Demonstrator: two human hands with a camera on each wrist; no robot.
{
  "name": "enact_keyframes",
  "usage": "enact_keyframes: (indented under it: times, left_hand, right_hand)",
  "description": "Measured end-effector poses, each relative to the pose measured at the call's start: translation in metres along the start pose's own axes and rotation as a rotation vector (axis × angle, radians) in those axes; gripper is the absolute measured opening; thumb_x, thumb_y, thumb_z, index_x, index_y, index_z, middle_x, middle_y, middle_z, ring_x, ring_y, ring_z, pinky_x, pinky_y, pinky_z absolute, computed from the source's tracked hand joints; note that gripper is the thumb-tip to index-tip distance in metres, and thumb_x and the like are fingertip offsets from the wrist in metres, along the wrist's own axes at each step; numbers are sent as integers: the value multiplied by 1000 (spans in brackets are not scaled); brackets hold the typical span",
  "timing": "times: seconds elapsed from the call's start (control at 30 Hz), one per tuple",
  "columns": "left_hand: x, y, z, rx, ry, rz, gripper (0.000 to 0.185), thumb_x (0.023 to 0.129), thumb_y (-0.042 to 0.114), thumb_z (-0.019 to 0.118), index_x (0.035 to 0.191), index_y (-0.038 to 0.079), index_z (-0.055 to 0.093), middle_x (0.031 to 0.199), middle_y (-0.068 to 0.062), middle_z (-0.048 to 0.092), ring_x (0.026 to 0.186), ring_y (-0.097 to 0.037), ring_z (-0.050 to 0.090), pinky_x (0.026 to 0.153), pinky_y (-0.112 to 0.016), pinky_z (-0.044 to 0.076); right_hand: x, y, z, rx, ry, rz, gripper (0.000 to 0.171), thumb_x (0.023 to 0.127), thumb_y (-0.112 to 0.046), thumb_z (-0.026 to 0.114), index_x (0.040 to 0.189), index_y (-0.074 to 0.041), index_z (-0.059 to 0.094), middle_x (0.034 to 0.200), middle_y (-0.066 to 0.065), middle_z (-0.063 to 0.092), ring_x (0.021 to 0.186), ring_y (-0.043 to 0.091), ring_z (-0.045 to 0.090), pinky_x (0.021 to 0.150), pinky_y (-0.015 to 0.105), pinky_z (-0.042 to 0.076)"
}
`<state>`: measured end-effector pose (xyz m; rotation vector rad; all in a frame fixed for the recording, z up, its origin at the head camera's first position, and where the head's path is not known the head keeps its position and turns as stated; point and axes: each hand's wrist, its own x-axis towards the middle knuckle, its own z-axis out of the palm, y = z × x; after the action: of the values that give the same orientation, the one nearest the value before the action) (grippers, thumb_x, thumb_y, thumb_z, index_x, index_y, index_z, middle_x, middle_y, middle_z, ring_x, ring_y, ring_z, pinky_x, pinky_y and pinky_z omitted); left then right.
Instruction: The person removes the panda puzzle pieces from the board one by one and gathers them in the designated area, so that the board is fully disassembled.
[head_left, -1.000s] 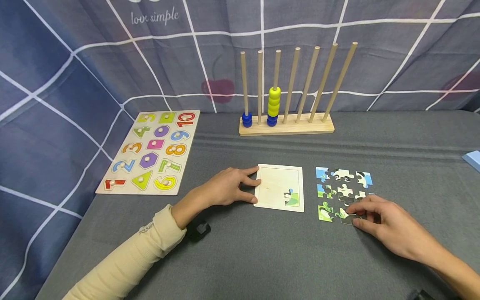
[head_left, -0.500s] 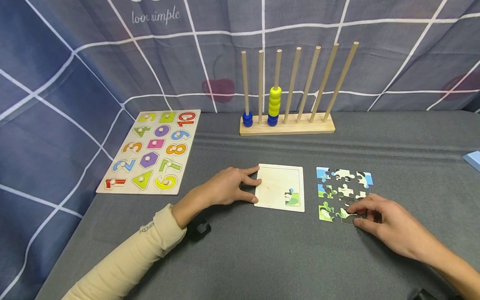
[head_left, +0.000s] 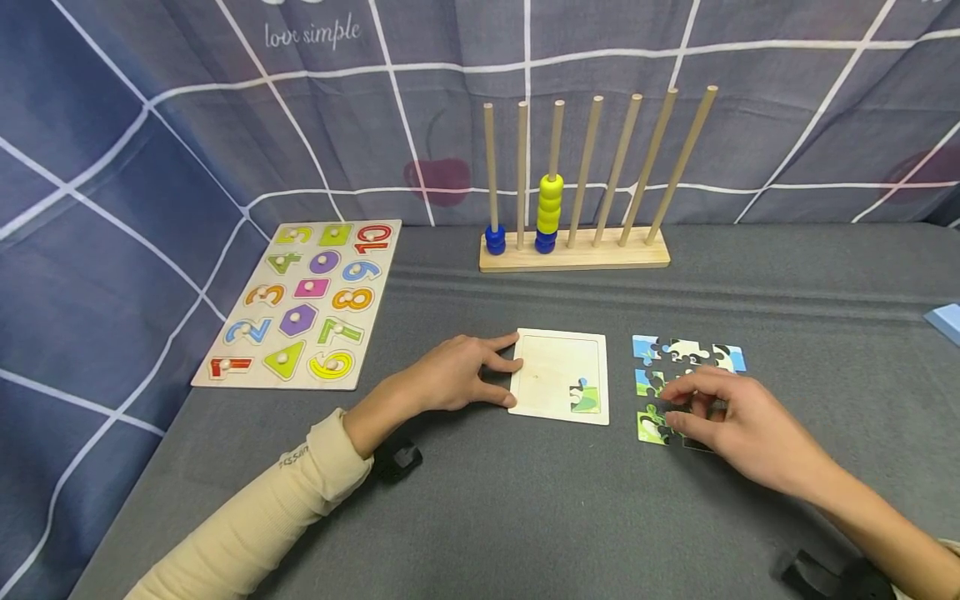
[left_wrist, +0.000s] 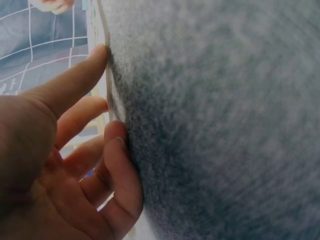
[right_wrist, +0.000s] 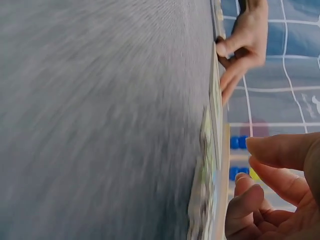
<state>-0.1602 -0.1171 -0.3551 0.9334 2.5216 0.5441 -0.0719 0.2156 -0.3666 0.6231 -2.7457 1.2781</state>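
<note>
My left hand (head_left: 457, 372) rests at the left edge of a square wooden puzzle tray (head_left: 551, 367), fingers spread and touching its rim. In the tray's lower right corner sits one green-and-white jigsaw piece (head_left: 585, 398). To the right lie several panda jigsaw pieces (head_left: 651, 425) in loose rows, some hidden beneath my right hand (head_left: 738, 421). That hand hovers over the middle and lower rows, thumb and fingers loosely bent. In the right wrist view, a gap shows between the thumb (right_wrist: 270, 150) and index finger, with nothing seen between them.
Behind stands a wooden peg abacus (head_left: 573, 257) with blue and yellow beads. A number-and-shape peg board (head_left: 300, 304) lies at the left. A light blue block (head_left: 947, 320) sits at the far right edge. Checked cloth (head_left: 450, 108) hangs behind the grey table surface (head_left: 525, 517).
My right hand has shifted left and slightly away from me, rising over the pieces and covering more of the middle ones. The left hand and the tray stay in place.
</note>
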Motion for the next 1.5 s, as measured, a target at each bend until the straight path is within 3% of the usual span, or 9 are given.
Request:
enact_keyframes:
  times: [0.37,0.6,0.77,1.37,1.5]
  left_hand:
    - [0,-1,1,-25,7,-8,56,84,34,79,134,13,62,155,-5,35,136,-26,41,105,-43,39]
    - [0,-1,1,-19,4,-2,57,85,34,78,135,13,61,156,-5,35,135,-26,42,104,-42,39]
    - [-1,-1,0,-20,1,-5,56,85,34,78,135,13,61,156,-5,35,137,-28,40,107,-44,37]
    - [0,-1,0,-12,-8,1,57,85,34,78,136,13,61,156,-5,34,137,-28,40,106,-44,38]
    - [1,-2,0,-7,-10,11,57,85,34,77,136,13,61,156,-6,34,136,-29,41,106,-45,37]
  right_hand:
    - [34,-22,31,11,-119,-9,24,83,-6,78,107,-8,71,91,-3,61,70,7,51,57,25,42]
    - [48,-28,42,-98,-198,3,37,81,-8,80,115,-1,68,82,-4,54,71,9,49,61,27,40]
    - [52,-29,44,-183,-254,3,40,80,-12,81,116,-3,68,81,-5,50,70,10,45,60,28,37]
    - [49,-30,43,-203,-237,-2,39,77,-11,84,112,-7,68,81,-7,49,70,9,45,62,29,37]
    - [51,-31,39,-154,-226,3,37,78,-14,84,111,-7,68,81,-6,50,70,9,45,61,28,37]
